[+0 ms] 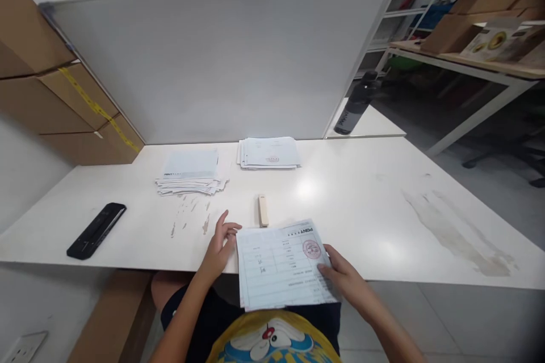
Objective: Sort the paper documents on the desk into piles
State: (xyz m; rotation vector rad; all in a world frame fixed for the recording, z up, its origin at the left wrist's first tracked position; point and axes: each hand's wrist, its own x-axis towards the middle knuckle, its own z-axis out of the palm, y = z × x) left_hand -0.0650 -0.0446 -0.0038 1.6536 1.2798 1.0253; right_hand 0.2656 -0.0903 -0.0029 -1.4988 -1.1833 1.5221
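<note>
the right hand (343, 275) grips one bundle of papers (276, 269) over the near edge of the surface (349, 198); the left hand (219, 249), fingers loosely spread, is beside. beyond lie two paper stacks (191, 164) (272, 152).

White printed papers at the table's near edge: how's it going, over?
Right hand gripping white printed papers, thumb on top. Left hand at their left edge, fingers loosely curled. Small cream oblong object just beyond.

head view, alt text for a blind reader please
A person's right hand holds stamped, printed sheets over the edge of a white desk, the left hand beside them. The desk also holds a cream stapler, two paper stacks and, far left, a black smartphone.
</note>
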